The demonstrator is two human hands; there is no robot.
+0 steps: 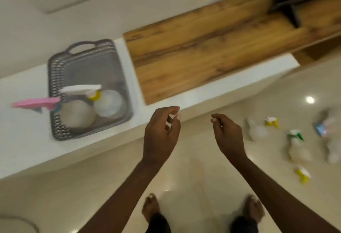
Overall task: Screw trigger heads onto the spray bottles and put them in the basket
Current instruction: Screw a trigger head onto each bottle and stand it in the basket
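- Spray bottles (297, 149) and loose trigger heads (303, 174) lie on the floor (193, 168), right of the bare feet (150, 206).
- Left hand (161, 133) and right hand (227, 135) hang loosely curled, holding nothing.
- Two finished bottles (77, 112) stand in the grey basket (55, 88) on the white tabletop (24, 140).
- Wooden panel (203, 48) beyond.

One camera sits on the person's head. It looks down from high up at the counter (212, 92), floor (203, 173) and feet (150, 205).

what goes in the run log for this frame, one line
hands: left and right empty, loosely curled | basket: two assembled bottles | floor: loose bottles, trigger heads | next: likely fetch
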